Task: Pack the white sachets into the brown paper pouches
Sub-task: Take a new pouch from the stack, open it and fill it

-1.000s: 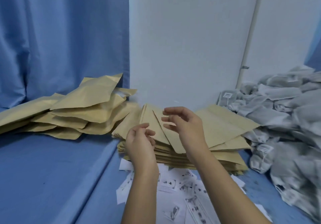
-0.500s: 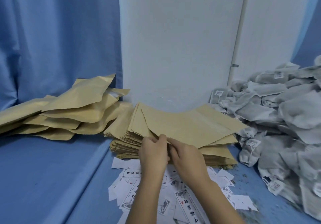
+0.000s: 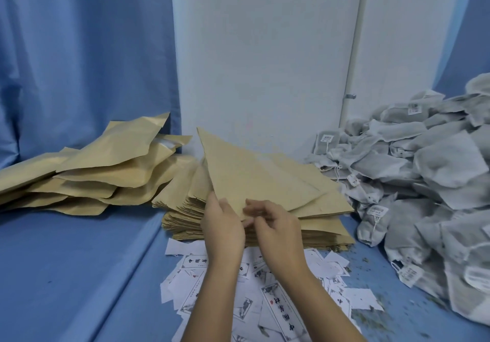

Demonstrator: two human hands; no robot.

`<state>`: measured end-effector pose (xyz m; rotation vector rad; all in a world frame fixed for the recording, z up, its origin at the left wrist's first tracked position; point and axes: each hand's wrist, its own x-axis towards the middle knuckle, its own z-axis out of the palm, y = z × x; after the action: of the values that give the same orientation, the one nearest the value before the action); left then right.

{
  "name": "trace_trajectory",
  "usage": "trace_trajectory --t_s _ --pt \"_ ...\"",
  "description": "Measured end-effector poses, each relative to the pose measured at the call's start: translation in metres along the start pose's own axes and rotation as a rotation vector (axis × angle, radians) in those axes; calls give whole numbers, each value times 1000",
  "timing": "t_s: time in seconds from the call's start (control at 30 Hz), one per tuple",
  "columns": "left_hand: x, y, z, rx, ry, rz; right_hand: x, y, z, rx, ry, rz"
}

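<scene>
While the left hand pinches the near corner of a raised brown paper pouch, the right hand curls at its edge, and whether it grips is unclear. Beneath lies the pouch stack, with printed slips in front. White sachets are heaped to the right and puffed pouches to the left, all on a blue-draped counter against a white wall and a blue curtain.

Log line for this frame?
top pouch: tilted up off stack | left hand: pinches its corner | right hand: at its edge, grip unclear | sachets: piled right, untouched
</scene>
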<state>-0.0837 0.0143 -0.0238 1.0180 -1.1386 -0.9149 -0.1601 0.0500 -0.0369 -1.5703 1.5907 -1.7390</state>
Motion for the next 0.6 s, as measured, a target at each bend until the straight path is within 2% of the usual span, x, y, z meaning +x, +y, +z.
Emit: trace_trajectory --t_s 0.07,0.13,0.23,0.3,0.37,0.5,0.6 --pt "-5 6 1 -79 62 131 3 0 -4 -31 63 13" --pt "-6 7 0 -81 27 291 6 2 -8 -18 80 39" --pt "-3 1 -4 154 -61 629 7 3 -12 47 111 69" --pt "-1 -4 -4 339 -143 758 9 3 -11 112 138 114" --pt "0 -7 -3 489 -258 734 12 4 -11 283 180 233" --pt "2 -17 0 685 -488 457 19 7 -19 869 209 555" --pt "3 -17 1 739 -530 386 18 14 -25 981 190 615"
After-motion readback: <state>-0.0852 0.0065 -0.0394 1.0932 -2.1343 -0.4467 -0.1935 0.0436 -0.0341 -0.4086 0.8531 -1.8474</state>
